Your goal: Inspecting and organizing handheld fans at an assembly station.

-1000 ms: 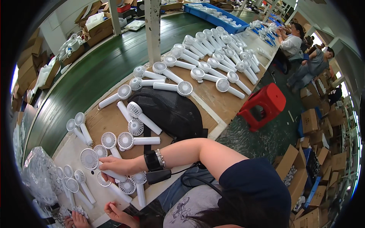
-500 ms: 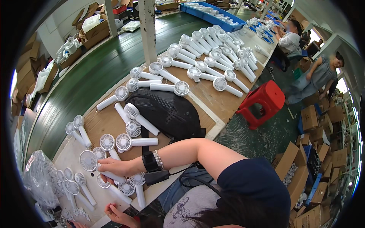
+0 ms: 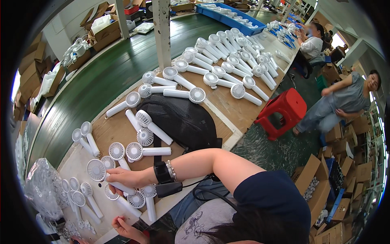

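Note:
My right hand [image 3: 118, 179], with a black band and a bracelet at the wrist, is closed round the handle of a white handheld fan [image 3: 96, 170]. The fan's round grille points up and to the left, above the near end of the table. Lower down, near the table's front edge, my left hand [image 3: 126, 228] has its fingers curled together; whether something small is in them cannot be made out. Several more white fans lie around my right hand, among them one fan [image 3: 136, 200] just beneath it. Small white pieces [image 3: 86, 225] are scattered left of my left hand.
A black mesh bag [image 3: 178, 120] lies on the table [image 3: 225, 112] among many fans. Behind runs a green conveyor belt [image 3: 101, 71], with a blue tray [image 3: 231, 20] beyond. A clear plastic bag [image 3: 44, 189] sits at left. A red stool [image 3: 282, 112] and a walking person [image 3: 341, 97] are at right.
The view has shifted slightly. The person at the right has walked nearer. My right hand keeps the same fan, and both hands stay nearly in place.

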`<state>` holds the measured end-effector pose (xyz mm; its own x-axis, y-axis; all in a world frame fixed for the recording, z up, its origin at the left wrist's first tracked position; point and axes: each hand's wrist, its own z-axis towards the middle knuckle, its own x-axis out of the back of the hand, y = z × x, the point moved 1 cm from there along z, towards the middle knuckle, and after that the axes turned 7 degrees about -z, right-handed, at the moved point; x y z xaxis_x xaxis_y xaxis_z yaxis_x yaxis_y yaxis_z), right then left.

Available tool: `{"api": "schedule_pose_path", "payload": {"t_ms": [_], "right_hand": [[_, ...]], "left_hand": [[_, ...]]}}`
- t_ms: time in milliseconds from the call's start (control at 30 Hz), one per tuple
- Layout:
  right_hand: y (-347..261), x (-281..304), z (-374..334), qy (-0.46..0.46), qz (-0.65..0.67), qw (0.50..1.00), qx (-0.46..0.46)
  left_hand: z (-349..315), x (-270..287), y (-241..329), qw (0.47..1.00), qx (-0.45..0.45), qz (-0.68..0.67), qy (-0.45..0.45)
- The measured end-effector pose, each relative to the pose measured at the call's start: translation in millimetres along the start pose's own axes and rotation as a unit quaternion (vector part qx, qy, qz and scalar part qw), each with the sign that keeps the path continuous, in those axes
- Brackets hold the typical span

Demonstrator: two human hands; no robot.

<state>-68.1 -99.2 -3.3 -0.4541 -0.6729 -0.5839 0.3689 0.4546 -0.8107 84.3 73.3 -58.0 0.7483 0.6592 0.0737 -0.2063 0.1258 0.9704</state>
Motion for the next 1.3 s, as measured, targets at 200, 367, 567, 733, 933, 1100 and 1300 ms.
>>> {"api": "schedule_pose_path", "payload": {"t_ms": [200, 367, 567, 733, 933, 1100, 1300], "right_hand": [[-1, -2, -1, -0.002, 0.006, 1.0, -0.007], [0, -2, -1, 0.004, 0.007, 1.0, -0.014], [1, -2, 0, 0.0, 0.016, 1.0, -0.012], [-1, -3, 0, 0.002, 0.012, 1.0, -0.021], [-3, -7, -3, 0.002, 0.03, 0.999, -0.042], [-3, -7, -2, -0.004, 0.031, 0.999, -0.036], [-1, -6, -2, -0.002, 0.016, 0.999, -0.041]], "left_hand": [[0, 3, 0, 1.0, 0.017, 0.007, 0.015], [0, 2, 1, 1.0, 0.004, 0.01, 0.004], [1, 1, 1, 1.0, 0.004, 0.016, 0.005], [1, 1, -1, 1.0, 0.003, 0.021, 0.003], [4, 9, -12, 1.0, 0.006, -0.004, -0.002], [4, 9, -13, 1.0, -0.009, 0.003, -0.007], [5, 12, -19, 1.0, -0.001, -0.001, -0.007]]}}
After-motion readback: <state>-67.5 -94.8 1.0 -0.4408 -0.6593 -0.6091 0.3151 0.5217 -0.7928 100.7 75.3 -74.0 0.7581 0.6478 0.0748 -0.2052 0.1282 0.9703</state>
